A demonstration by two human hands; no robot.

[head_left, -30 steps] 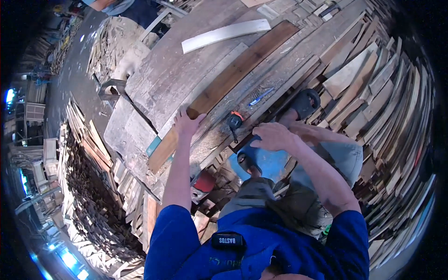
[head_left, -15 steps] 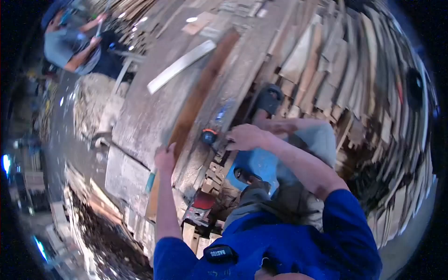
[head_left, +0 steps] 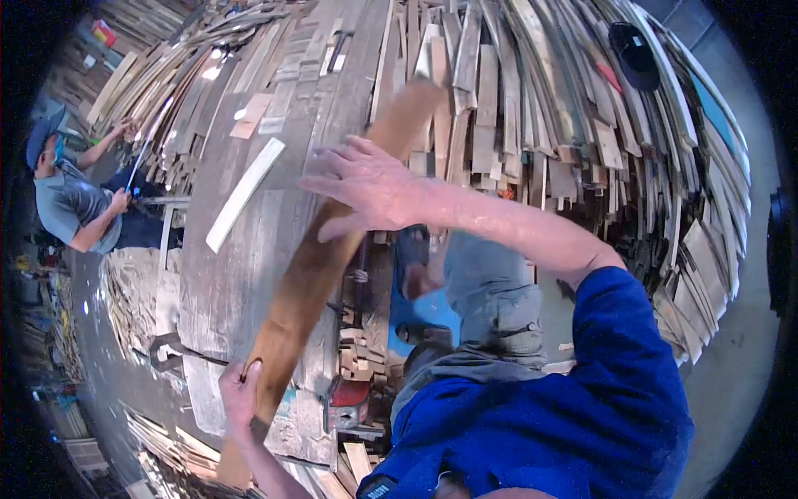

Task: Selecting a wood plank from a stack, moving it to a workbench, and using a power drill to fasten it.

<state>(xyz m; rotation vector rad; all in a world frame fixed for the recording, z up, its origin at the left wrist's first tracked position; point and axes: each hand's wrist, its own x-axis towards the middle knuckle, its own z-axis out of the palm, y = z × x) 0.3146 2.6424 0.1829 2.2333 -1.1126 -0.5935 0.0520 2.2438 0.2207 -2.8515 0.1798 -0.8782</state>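
Long brown wooden plank [head_left: 332, 249] runs diagonally from bottom left of frame up to upper centre, lying on a grey weathered workbench top [head_left: 224, 274]. Left hand [head_left: 239, 391], lower left of frame, grips the plank's near end, fingers curled around its edge, thumb on top. Right hand [head_left: 366, 187], centre of frame, lies flat on the plank's middle, fingers spread wide and pointing to the left, palm down, holding nothing. Blue sleeve [head_left: 573, 399] fills lower right; grey trousers [head_left: 490, 291] below the right forearm.

Pale short board [head_left: 243, 194] lies on the bench just left of the plank, apart from it, tilted the same way. Smaller tan wood offcut [head_left: 251, 115] further up the bench. Red tool or clamp body [head_left: 349, 395] at the bench edge, lower centre, just right of the plank's near end; exact kind unclear. Small wood blocks [head_left: 353, 349] stacked above it.

Heaps of loose wood slats [head_left: 532, 108] cover the top and right of frame. Dark round object [head_left: 633, 46] in upper right, too small to tell.

Another person [head_left: 71, 195] in grey shirt and blue cap at left edge, both hands on a long strip [head_left: 145, 154], well apart from the bench work.
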